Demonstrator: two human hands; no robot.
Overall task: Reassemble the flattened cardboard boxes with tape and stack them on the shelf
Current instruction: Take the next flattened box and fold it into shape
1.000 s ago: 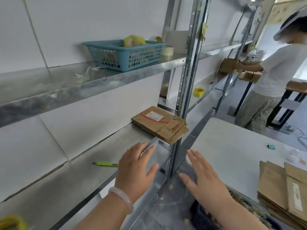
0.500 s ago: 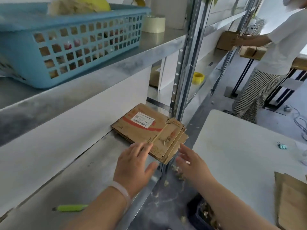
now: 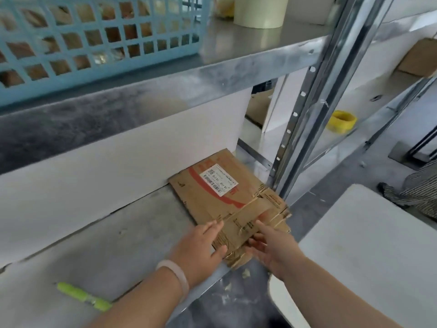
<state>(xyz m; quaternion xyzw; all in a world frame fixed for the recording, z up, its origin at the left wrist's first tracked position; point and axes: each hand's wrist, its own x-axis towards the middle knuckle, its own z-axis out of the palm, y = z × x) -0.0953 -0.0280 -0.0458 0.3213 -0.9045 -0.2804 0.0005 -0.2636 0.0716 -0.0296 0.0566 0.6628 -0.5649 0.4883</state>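
A stack of flattened cardboard boxes (image 3: pixel 220 192) with a white label and red print lies on the metal shelf (image 3: pixel 106 245), its near corner jutting past the shelf edge. My left hand (image 3: pixel 201 247) rests on the stack's near left edge, fingers straight on top and thumb at the side. My right hand (image 3: pixel 272 245) touches the near right corner, fingers extended under and along the flaps. A roll of pale tape (image 3: pixel 260 10) stands on the upper shelf. A yellow tape roll (image 3: pixel 341 120) lies on the further shelf bay.
A blue plastic basket (image 3: pixel 94 36) fills the upper shelf at left. A green utility knife (image 3: pixel 82 297) lies on the lower shelf near me. A metal upright (image 3: pixel 307 114) rises right of the stack. A white table (image 3: pixel 369 245) stands at right; a person's striped trousers (image 3: pixel 416 195) show beyond.
My head has moved closer to the shelf. Both hands have reached forward and now touch the near end of the flattened box stack.
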